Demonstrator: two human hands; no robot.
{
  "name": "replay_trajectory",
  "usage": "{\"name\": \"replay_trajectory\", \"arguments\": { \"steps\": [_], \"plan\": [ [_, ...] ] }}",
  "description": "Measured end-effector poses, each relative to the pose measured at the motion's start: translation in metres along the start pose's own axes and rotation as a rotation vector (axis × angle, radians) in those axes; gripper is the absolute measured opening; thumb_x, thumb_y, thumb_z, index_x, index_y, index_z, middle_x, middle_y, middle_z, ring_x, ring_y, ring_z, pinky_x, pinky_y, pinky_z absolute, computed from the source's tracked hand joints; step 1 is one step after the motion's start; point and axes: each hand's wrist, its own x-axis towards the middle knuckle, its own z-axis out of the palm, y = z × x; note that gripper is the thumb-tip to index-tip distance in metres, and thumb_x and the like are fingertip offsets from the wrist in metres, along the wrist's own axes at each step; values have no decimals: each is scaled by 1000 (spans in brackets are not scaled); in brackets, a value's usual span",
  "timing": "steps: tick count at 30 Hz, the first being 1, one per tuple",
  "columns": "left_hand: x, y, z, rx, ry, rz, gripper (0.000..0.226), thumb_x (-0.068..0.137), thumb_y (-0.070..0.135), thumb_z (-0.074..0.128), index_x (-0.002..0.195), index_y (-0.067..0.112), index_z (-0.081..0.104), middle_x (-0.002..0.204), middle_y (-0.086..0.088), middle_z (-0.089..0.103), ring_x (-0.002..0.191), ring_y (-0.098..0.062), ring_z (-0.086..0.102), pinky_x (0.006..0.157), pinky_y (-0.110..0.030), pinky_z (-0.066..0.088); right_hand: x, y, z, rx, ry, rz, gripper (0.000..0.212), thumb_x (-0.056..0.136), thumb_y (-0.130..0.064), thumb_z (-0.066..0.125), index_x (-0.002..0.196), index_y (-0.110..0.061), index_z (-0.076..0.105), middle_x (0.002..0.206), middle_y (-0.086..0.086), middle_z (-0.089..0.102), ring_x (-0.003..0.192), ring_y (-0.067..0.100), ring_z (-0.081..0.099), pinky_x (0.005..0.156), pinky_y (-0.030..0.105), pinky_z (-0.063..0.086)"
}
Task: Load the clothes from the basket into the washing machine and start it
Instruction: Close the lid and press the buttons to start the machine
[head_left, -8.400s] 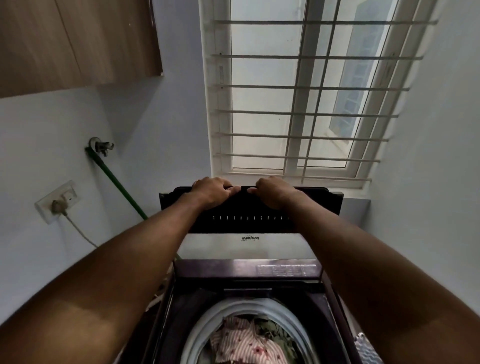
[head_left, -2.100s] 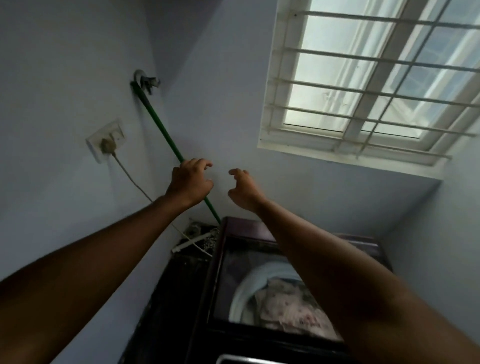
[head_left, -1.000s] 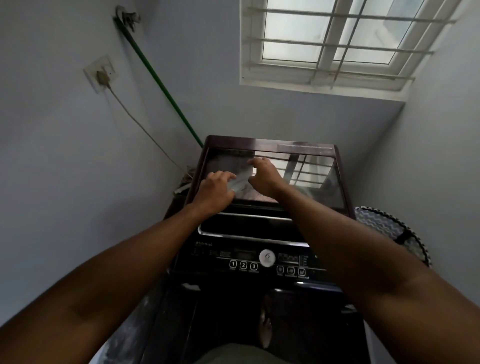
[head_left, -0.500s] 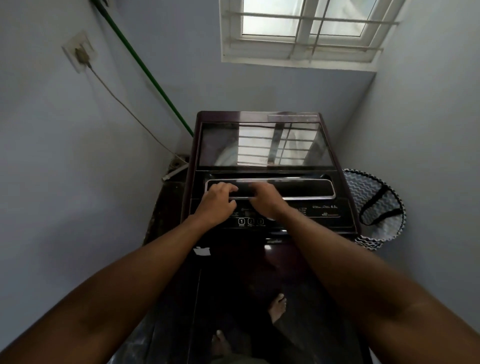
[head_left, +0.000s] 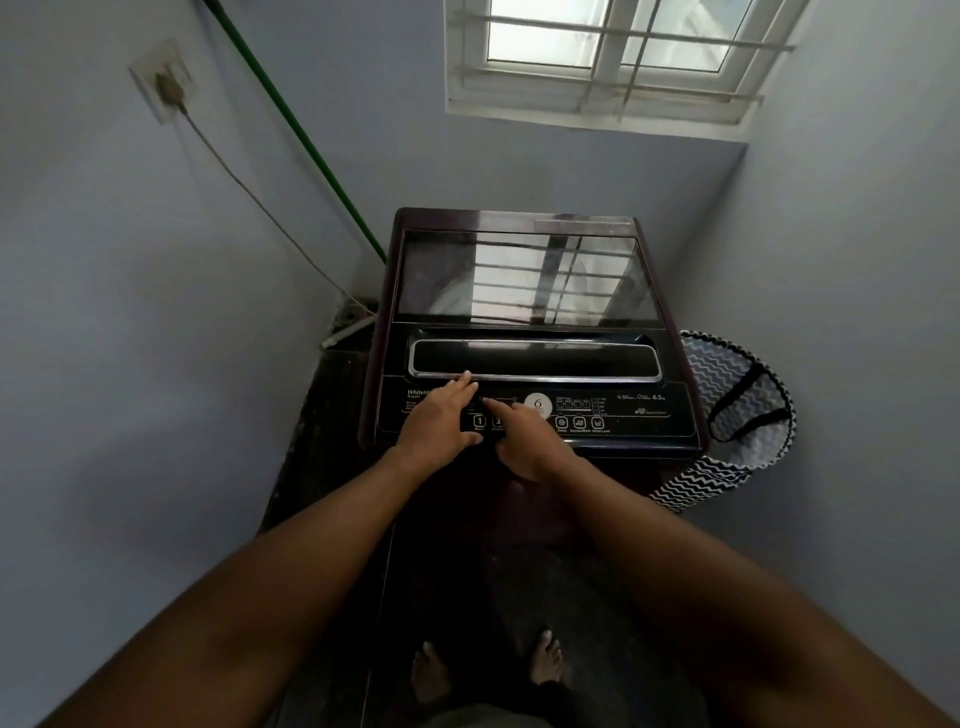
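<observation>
Feet (head_left: 488, 670): bare, planted close to the machine's front, so the panel is within reach.
Left hand (head_left: 441, 421): fingers straight, laid flat over the panel's left end, holding nothing; likely steadying.
Right hand (head_left: 524, 441): one finger stretched toward the numbered buttons (head_left: 488, 421), the others curled under, nothing gripped; probably about to start the cycle.
Washing machine (head_left: 535, 332): glass lid (head_left: 524, 275) down, so the clothes inside are hidden.
Basket (head_left: 737, 415): just beside the machine's right side; contents unclear.
Window (head_left: 608, 57): behind, mirrored in the lid.
</observation>
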Motion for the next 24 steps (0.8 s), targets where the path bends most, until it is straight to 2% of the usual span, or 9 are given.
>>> {"name": "replay_trajectory", "arguments": {
  "steps": [3,8,13,17,21,24],
  "plan": [
    [-1,1,6,65,9,3,90,78,33,80,153,22,31,163,6,18,149,-15,19,119,-33,24,-7,1,5,-5,7,4,72,85,-14,58,152,-22,31,129,14,51,123,33,45,102,46,44],
    [1,4,5,108,1,-31,88,78,38,79,152,29,32,160,10,27,148,-13,20,117,-33,32,-17,2,14,-17,53,-37,71,81,-17,57,149,-22,35,129,13,50,124,32,44,101,48,46],
    [0,8,4,171,-5,-46,84,82,39,75,152,30,31,160,10,27,149,-13,20,115,-34,33,-26,-3,18,-213,33,-56,77,86,-26,58,154,-24,23,133,14,44,125,31,38,99,47,44],
    [0,8,3,187,-4,-36,79,85,41,73,152,31,32,159,10,29,148,-13,22,113,-34,34,-27,-8,23,-272,-7,-44,80,87,-28,57,156,-22,16,129,15,51,121,32,47,91,45,47],
    [2,10,3,197,-2,-41,75,87,38,71,152,31,32,159,10,30,148,-14,22,113,-35,35,-26,-17,20,-284,-32,-25,77,91,-25,53,156,-20,13,110,14,63,96,32,63,72,38,47],
    [2,9,3,198,-3,-42,72,90,36,68,152,32,32,159,10,30,148,-14,22,113,-36,35,-20,-25,18,-321,-15,-23,70,92,-23,50,154,-11,20,111,14,65,98,33,64,72,38,46]
  ]
}}
